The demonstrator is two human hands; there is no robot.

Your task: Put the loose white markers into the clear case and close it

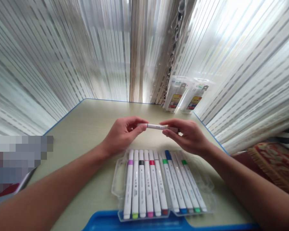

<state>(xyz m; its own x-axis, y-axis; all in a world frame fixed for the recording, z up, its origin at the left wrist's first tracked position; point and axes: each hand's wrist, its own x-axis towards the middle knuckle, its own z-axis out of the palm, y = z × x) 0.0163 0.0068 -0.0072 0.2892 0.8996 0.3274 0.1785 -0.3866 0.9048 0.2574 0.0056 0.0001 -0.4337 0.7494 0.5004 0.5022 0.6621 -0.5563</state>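
Observation:
Both hands grip one white marker (156, 126), held level above the table. My left hand (124, 132) pinches its left end between thumb and fingers. At the other end, my right hand (186, 134) has its fingers closed round the marker, and a dark tip shows beside the palm. Just below the hands lies an opened clear plastic case (119, 179). Its left half holds a row of white markers (142, 183) with purple, black, red and other coloured bands. More white markers (183, 183) with green and blue ends lie in the right half.
Two clear packages (174, 96) with coloured labels stand at the table's back right. A blue tray edge (103, 221) runs along the front of the pale table (72, 128). Striped curtains (106, 51) hang behind it. A patterned cloth (274, 163) is at right.

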